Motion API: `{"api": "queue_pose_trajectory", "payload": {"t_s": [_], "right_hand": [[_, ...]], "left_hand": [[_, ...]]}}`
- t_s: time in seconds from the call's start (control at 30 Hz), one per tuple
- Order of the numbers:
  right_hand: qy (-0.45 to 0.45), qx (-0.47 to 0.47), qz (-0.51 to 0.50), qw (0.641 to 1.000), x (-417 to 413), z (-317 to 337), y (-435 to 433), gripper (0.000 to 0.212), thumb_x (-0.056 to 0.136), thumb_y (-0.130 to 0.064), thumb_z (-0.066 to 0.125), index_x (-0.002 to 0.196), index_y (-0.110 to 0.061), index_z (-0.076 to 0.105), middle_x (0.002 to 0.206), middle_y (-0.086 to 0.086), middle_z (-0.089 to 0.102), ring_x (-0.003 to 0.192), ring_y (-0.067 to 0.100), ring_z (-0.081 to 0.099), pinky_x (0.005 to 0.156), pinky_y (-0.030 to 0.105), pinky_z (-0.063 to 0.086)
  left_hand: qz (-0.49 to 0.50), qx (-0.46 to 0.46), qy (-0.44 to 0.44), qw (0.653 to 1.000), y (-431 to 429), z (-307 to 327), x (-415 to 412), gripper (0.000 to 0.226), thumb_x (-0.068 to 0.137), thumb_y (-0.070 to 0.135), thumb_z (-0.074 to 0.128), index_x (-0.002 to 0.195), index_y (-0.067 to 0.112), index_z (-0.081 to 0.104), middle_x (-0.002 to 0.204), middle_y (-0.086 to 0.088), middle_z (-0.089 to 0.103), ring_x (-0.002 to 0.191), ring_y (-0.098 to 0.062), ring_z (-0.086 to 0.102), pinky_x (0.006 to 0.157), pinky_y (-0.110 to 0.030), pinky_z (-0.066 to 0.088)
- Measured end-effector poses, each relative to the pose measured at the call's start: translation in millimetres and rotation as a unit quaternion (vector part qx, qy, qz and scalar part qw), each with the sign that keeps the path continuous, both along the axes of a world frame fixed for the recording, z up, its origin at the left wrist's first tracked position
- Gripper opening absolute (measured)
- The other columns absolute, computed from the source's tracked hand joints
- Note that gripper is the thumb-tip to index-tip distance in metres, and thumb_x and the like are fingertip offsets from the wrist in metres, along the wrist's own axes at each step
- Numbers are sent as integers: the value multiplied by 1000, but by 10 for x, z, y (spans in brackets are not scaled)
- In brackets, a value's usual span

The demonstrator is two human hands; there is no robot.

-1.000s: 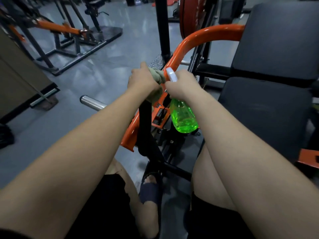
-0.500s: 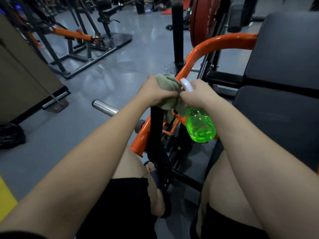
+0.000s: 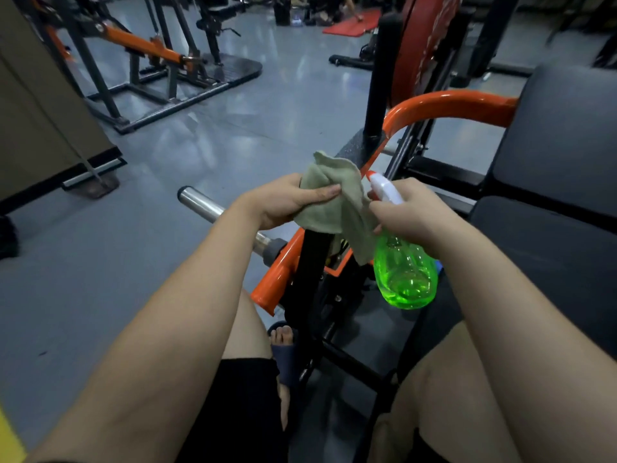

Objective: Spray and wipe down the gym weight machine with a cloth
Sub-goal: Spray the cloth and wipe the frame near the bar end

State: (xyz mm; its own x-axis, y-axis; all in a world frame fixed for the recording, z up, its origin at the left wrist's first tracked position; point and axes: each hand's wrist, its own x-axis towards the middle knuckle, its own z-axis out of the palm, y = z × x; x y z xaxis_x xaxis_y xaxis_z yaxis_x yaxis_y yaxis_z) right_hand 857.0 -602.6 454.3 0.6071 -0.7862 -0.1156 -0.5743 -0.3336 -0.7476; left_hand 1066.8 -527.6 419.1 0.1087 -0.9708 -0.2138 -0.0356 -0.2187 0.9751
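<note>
My left hand [image 3: 287, 202] grips a pale green cloth [image 3: 337, 202] just above the black upright post [image 3: 310, 269] of the weight machine, with the cloth hanging down to the right. My right hand [image 3: 410, 215] holds a green spray bottle [image 3: 405, 275] by its neck, its white trigger head [image 3: 384, 187] pointing up and left beside the cloth. The machine's curved orange bar [image 3: 444, 105] rises behind both hands.
The black padded seat and backrest [image 3: 561, 182] fill the right side. A chrome weight sleeve [image 3: 200, 202] sticks out to the left. A red weight plate [image 3: 420, 45] stands behind. Another orange-and-black machine [image 3: 160, 55] sits on the grey floor at upper left. My knees and a sandalled foot [image 3: 283, 349] are below.
My left hand lifted the cloth off the bar and post, and the cloth now hangs loose. The bottle stayed in my right hand. The camera view tilted upward.
</note>
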Motion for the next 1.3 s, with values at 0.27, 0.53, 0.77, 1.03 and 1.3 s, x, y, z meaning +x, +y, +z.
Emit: {"api": "queue_pose_trajectory", "payload": {"t_s": [0.27,0.53,0.77,1.03,1.3], "right_hand": [[27,-8,19,999,86,-13,13,19,89,-14,54,90,4,60,77,17,74,66,25,68,57,32,47],[30,-16,49,998,43,-4,73,15,84,-15,54,84,-2,61,79,19,72,82,38,71,66,42,56],[95,-17,79,992,-18,-38,105,19,89,-17,55,89,1,57,90,21,72,82,34,69,70,37,51],[187,-67,186,962,94,-75,342,41,97,-26,52,64,-35,30,70,-1,46,65,19,46,58,30,34],[193,-68,204,957,57,-28,437,18,95,-28,52,84,-13,52,74,3,52,71,24,51,67,36,43]], "left_hand": [[-37,-44,-92,994,38,-79,98,23,89,6,76,110,8,70,112,-8,76,103,-20,72,97,-36,56],[166,-89,-139,972,58,-324,-342,25,87,49,77,90,24,75,93,8,79,92,-5,73,83,-28,58],[149,-22,-214,965,472,-909,-197,37,86,59,71,102,25,69,99,9,76,96,-11,72,88,-33,57],[189,-23,-330,925,821,-1198,-147,21,94,25,71,113,26,64,102,12,67,99,-14,62,79,-28,44],[137,22,-285,948,885,-1185,-186,60,82,39,83,135,30,57,114,11,67,106,-13,62,82,-28,51]]}}
